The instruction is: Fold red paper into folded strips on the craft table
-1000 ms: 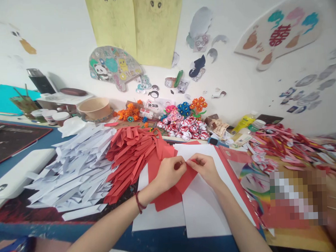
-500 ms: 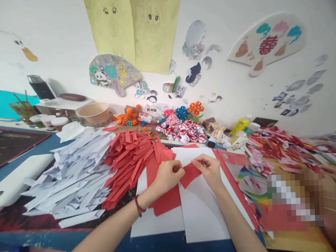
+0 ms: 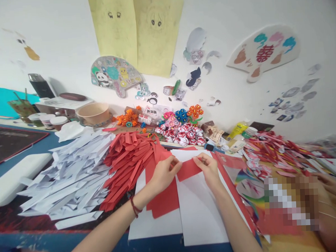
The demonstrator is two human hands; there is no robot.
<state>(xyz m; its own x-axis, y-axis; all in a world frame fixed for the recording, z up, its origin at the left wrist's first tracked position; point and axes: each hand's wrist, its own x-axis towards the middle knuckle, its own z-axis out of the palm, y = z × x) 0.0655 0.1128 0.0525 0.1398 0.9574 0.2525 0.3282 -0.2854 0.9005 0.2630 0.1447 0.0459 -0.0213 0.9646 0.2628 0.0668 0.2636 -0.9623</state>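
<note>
Between my two hands a small red paper piece (image 3: 189, 169) is held above white sheets (image 3: 201, 209). My left hand (image 3: 165, 172) pinches its left edge, with thumb and fingertips together. At the right edge, my right hand (image 3: 207, 168) grips it between thumb and fingers. Larger red sheets (image 3: 165, 201) lie beneath my left hand. Left of them is a pile of folded red strips (image 3: 125, 160), and beyond it a big heap of folded white strips (image 3: 73, 177).
Red-and-white paper flowers (image 3: 182, 133) and a beige bowl (image 3: 93, 113) stand along the wall. A white device (image 3: 21, 177) lies at the left. At the right, another person's hand (image 3: 321, 194), partly blurred out, is near red paper scraps (image 3: 279, 146).
The red paper piece now lies more level between my hands, its left end raised. My left fingers have opened out slightly along its edge. The view has shifted a little.
</note>
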